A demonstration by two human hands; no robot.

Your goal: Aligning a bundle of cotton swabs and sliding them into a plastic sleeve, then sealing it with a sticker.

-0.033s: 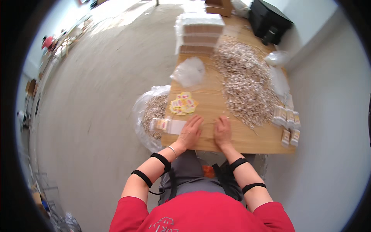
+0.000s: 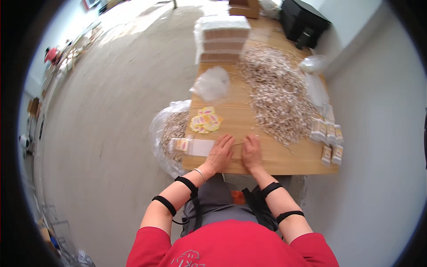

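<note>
We had both hands flat on the near edge of the wooden table [image 2: 284, 162], side by side and nearly touching. Our left hand [image 2: 220, 153] lay palm down with the fingers spread and pointing away from us; a thin pale stick [image 2: 240, 143] seemed to lie between its fingertips and those of the right, though we could not tell whether either hand truly gripped it. Our right hand [image 2: 252, 152] rested palm down too, fingers loosely together, nothing clearly held. Just left of the left hand sat a flat white packet [image 2: 201, 147], with a smaller labelled packet [image 2: 180, 144] beside it at the table's corner. Beyond our hands lay a scatter of yellow labels [image 2: 205, 120], and to the right a long heap of pale sticks [image 2: 280, 98] ran up the table. Filled small packs [image 2: 329, 133] stood in rows near the right edge. A clear bag of sticks [image 2: 171, 131] hung off the left side
</note>
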